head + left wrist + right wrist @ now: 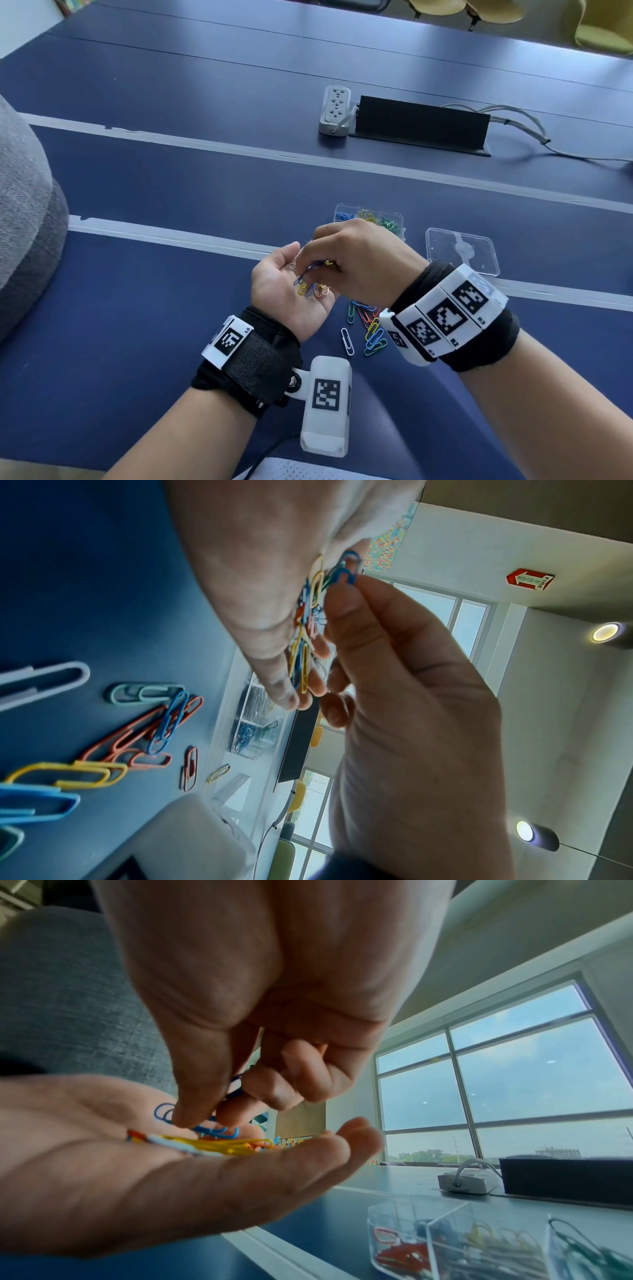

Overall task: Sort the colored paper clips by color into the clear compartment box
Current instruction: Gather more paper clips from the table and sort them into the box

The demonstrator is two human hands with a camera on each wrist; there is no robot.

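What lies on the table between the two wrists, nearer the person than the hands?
A loose pile of colored paper clips lies on the blue table between the wrists, below the left hand and right hand; the head view shows it.

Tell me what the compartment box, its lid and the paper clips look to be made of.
Compartment box: clear rigid plastic, glossy; its contents show through the walls.
Lid: the same clear plastic, with glints on its rim.
Paper clips: thin bent wire with a smooth colored coating, probably vinyl or paint over metal; the core is not visible.
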